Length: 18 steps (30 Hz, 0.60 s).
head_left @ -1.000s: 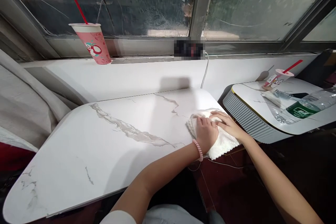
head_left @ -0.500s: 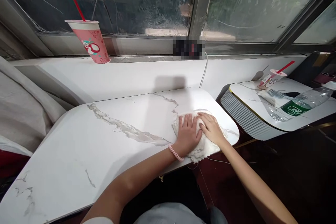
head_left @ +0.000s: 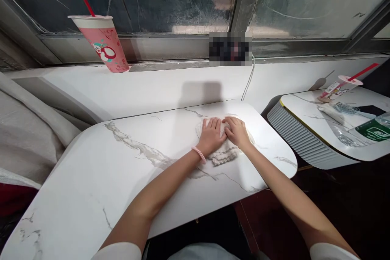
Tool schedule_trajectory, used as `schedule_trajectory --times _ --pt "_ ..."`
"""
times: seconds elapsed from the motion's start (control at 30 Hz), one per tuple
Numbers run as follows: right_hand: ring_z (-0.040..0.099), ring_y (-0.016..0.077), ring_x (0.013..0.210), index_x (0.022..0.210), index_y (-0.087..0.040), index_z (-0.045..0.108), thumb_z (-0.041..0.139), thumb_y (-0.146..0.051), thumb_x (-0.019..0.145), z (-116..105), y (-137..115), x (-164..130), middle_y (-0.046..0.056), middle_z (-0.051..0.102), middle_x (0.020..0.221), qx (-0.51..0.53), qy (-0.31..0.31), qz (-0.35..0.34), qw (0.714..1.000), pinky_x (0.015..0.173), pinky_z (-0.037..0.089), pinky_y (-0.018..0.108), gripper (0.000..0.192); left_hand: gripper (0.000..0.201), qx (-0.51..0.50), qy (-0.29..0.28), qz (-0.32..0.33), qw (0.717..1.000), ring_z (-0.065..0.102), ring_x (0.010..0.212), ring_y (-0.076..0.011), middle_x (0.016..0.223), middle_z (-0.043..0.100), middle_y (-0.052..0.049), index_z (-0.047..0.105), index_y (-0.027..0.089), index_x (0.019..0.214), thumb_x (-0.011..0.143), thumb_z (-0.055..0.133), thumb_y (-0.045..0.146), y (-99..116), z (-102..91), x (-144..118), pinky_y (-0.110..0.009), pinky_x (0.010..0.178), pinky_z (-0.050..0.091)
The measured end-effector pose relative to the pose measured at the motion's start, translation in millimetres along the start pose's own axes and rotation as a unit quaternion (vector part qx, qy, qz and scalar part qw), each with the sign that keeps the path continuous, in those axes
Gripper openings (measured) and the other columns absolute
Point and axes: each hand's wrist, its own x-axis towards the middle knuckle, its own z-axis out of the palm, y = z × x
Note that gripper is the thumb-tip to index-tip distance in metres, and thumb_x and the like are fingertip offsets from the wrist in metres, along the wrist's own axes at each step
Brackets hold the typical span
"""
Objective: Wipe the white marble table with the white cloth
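A white cloth lies crumpled on the white marbled tabletop, towards its right part. My left hand, with a pink coiled band at the wrist, presses flat on the cloth with fingers stretched out. Beside it, my right hand rests on the cloth too, its fingers slightly bent and the thumb apart, pointing at the left hand. The hands nearly touch. Both cover much of the cloth, and its ruffled near edge shows below them.
A pink cup with a red straw stands on the window ledge. A blurred dark object with a white cable sits further right. The ribbed side table bears another cup and a plastic bottle. A curtain hangs left.
Both hands and the cloth have moved away from the table's near edge, towards the window. The cloth no longer hangs over that edge. The view has shifted slightly.
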Motion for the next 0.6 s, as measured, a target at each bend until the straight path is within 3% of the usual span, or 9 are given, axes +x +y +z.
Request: schedule_trajectory --times 0.33,0.6 --pt "0.055 0.0266 0.113 0.105 -0.024 0.062 0.041 -0.016 0.083 49.4 5.8 99.3 0.007 0.067 0.118 -0.027 0.005 -0.014 1.000 0.100 0.036 0.042 0.032 0.053 -0.005 0.028 -0.035 0.999 0.036 0.142 -0.0241 0.151 0.045 -0.012 0.042 0.013 0.144 0.098 0.035 0.038 -68.4 -7.1 65.7 -0.048 0.122 0.015" --pt "0.056 0.0284 0.108 0.103 -0.026 0.063 0.041 -0.019 0.085 64.0 7.0 124.0 0.008 0.069 0.110 -0.018 0.026 -0.017 0.999 0.098 0.037 0.044 0.030 0.046 -0.010 0.046 -0.041 0.998 0.042 0.137 -0.0219 0.145 0.052 -0.010 0.046 0.017 0.139 0.098 0.035 0.037 -86.8 -8.7 82.7 -0.046 0.121 0.019"
